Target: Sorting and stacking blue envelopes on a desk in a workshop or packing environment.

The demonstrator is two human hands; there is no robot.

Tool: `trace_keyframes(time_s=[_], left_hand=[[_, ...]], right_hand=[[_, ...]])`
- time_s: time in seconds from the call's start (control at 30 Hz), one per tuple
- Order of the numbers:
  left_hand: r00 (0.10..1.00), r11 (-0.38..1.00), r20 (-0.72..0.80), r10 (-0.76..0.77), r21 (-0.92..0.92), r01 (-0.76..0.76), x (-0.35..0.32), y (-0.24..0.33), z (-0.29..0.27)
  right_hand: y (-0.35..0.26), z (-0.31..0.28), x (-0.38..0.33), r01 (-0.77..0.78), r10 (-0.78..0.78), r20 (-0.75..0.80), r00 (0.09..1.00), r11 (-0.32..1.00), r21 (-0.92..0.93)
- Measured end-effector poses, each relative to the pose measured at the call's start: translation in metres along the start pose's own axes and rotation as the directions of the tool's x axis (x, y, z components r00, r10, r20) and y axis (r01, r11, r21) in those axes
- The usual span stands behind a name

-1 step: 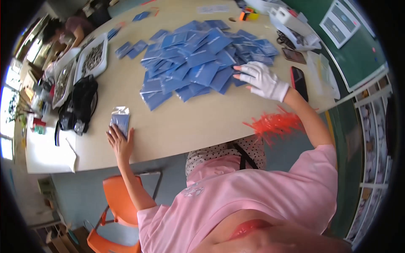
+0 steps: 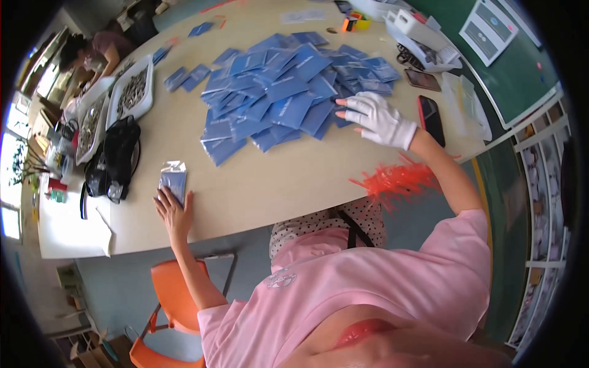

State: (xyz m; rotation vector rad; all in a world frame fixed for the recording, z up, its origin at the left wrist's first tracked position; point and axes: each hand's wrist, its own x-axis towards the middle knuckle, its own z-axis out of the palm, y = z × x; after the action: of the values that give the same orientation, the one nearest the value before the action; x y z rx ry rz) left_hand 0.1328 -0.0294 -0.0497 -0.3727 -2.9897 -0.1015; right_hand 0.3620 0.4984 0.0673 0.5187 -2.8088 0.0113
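Observation:
Flat on the table, my bare left hand (image 2: 174, 211) rests with its fingers spread over the lower part of a blue packet in a clear plastic sleeve (image 2: 174, 178). The sleeve's shiny clear end points away from me. My right hand (image 2: 381, 121) wears a white glove that leaves some fingertips bare. Its fingers stretch left, apart, at the right edge of a large heap of blue packets (image 2: 276, 86). I see nothing held in it; whether the fingertips touch a packet is unclear.
Red plastic strips (image 2: 399, 184) lie at the table's front edge. Phones (image 2: 432, 120) are to the right. On the left are a black bag (image 2: 120, 150) and white trays of small parts (image 2: 132, 92). An orange chair (image 2: 177, 291) stands before the table; another person (image 2: 110, 49) sits far left.
The whole view has shifted slightly. My left hand stays on its packet and my right hand stays beside the heap, with little visible movement.

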Motion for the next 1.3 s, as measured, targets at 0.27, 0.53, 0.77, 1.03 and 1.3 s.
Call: trace_keyframes(time_s=[0.27, 0.53, 0.77, 1.03, 1.3], left_hand=[[0.943, 0.945, -0.208, 0.260, -0.145, -0.293, 0.005, 0.003, -0.031], [0.995, 0.878, -0.102, 0.017, -0.474, -0.063, 0.056, -0.019, -0.060], [0.961, -0.223, 0.151, 0.233, -0.953, 0.204, 0.108, 0.182, -0.070], [0.872, -0.326, 0.215, 0.440, -0.866, 0.378, 0.109, 0.384, -0.089], [0.862, -0.381, 0.152, 0.483, -0.850, 0.363, 0.104, 0.448, -0.042]], right_hand=[[-0.002, -0.028, -0.075, -0.175, 0.172, -0.045, 0.984, 0.982, -0.068], [0.022, -0.030, -0.113, -0.360, 0.365, 0.020, 0.931, 0.925, -0.120], [0.185, 0.004, -0.099, -0.816, 0.808, 0.119, 0.577, 0.565, 0.124], [0.136, 0.040, -0.046, -0.646, 0.697, 0.418, 0.582, 0.709, -0.283], [0.155, 0.067, -0.077, -0.524, 0.505, -0.139, 0.852, 0.822, -0.225]])
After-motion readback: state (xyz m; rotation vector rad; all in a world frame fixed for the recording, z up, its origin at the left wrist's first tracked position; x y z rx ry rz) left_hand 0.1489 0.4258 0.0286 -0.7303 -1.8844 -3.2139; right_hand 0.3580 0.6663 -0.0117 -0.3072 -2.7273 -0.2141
